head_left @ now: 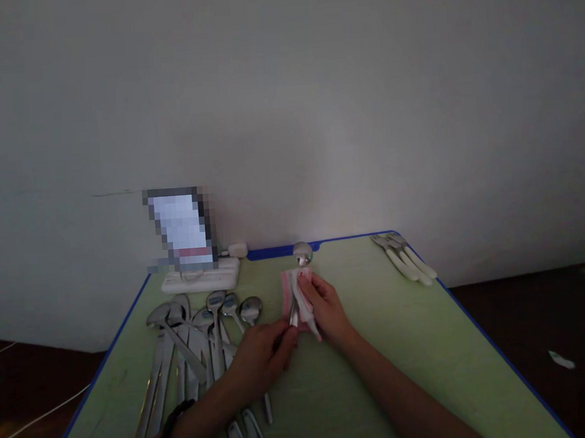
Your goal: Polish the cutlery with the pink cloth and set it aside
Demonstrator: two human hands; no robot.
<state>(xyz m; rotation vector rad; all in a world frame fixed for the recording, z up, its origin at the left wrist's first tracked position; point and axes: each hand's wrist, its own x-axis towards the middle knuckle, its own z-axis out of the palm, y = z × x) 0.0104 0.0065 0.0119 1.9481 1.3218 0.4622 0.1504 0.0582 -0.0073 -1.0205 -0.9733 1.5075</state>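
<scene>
Steel spoon was held in front of me, over the green tabletop, with its bowl pointing to the wall. The left hand pinched the lower handle. The right hand was closed on a pink-and-white cloth, which lay around the handle just below the bowl. From my remote place I could not tell how hard the fingers pressed, nor whether the bowl touched the tabletop. For good handling, I judged, the left pinch needed to be firm, so that the spoon could not turn, and the right thumb needed to press the cloth evenly on the metal. Its loose end hung down, and I considered it better gathered, well apart from the spoon pile at left and the white-handled forks at right
</scene>
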